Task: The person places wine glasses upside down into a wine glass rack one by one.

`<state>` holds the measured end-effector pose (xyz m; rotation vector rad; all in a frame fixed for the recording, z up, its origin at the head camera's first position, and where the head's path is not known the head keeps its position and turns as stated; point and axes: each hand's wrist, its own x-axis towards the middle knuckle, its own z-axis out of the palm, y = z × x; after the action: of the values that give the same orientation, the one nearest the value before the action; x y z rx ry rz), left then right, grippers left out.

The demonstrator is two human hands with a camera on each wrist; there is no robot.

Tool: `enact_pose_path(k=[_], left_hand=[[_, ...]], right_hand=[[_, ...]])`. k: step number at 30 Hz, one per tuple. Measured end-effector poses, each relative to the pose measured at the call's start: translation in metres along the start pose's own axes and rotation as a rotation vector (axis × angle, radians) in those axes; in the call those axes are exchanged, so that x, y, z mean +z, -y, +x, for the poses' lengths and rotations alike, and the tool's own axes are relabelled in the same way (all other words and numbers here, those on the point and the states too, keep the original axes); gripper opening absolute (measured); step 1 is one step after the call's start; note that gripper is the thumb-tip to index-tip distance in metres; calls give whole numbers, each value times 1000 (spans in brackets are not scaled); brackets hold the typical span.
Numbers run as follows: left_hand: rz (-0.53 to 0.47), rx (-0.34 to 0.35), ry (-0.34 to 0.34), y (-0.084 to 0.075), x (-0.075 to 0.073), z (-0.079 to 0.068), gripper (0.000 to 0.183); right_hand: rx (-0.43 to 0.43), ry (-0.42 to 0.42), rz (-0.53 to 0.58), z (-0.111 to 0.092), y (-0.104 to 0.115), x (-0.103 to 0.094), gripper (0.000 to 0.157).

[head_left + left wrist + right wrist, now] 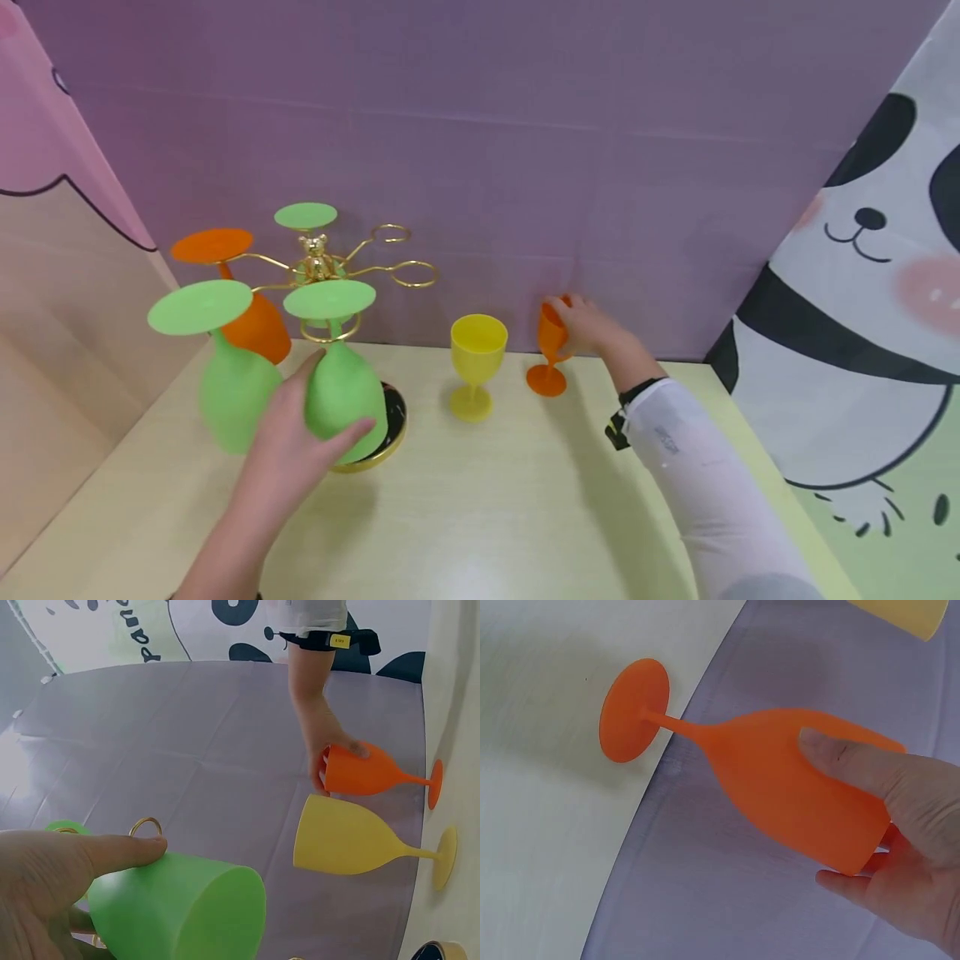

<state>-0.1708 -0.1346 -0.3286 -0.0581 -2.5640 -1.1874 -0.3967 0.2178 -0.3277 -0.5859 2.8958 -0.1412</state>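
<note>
My left hand holds a green goblet by its bowl. That goblet hangs upside down, its stem at a ring of a gold wire rack topped with a small bear figure. At the back of the table, my right hand grips an orange goblet near its rim, thumb on one side of the bowl and fingers on the other. The goblet is upright, foot down; whether its foot touches the table I cannot tell. Between the hands stands a yellow goblet, upright on the table.
Also upside down on the rack are another green goblet, an orange one and one with a green foot behind the bear. Two gold rings stick out rightward. A purple backdrop rises behind the table.
</note>
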Motion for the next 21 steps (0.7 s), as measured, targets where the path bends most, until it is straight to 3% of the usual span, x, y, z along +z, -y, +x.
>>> enact_pose_path(k=[9, 21], left_hand=[[-36, 27, -62, 2, 13, -8, 93], [-32, 39, -166, 4, 20, -17, 95]], right_hand=[[1, -21, -44, 1, -3, 4, 92], [-24, -40, -18, -1, 0, 3, 90]])
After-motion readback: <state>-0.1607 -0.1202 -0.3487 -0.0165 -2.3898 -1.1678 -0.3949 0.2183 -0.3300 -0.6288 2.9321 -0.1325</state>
